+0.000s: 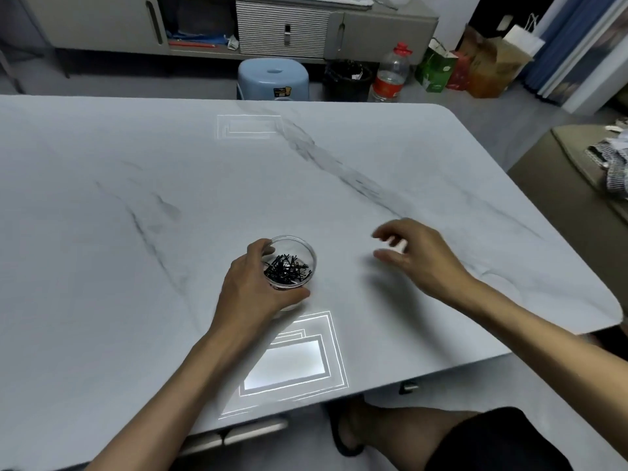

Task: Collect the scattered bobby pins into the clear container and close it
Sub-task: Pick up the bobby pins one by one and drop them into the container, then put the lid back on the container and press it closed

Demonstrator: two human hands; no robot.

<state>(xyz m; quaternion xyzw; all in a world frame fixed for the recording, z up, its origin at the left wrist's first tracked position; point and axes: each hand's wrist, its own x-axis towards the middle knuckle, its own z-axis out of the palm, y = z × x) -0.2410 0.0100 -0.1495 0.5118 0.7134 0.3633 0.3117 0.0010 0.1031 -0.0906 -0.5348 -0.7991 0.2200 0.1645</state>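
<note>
Head view: the clear container (293, 258) — light, probably slick-walled — is clasped by the left hand (253, 287); bobby pins (287, 270) lie inside. The right hand (413, 254), blurred, is curled around something pale.

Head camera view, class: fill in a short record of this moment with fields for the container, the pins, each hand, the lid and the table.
container: clear container, round, upright on the table, open on top
pins: black bobby pins heaped inside the container; none seen loose on the table
left hand: left hand wrapped around the container's near side
right hand: right hand above the table to the container's right, fingers curled around a small pale object, blurred
lid: not on the container; the pale object may be it, cannot tell
table: white marbled table
</note>
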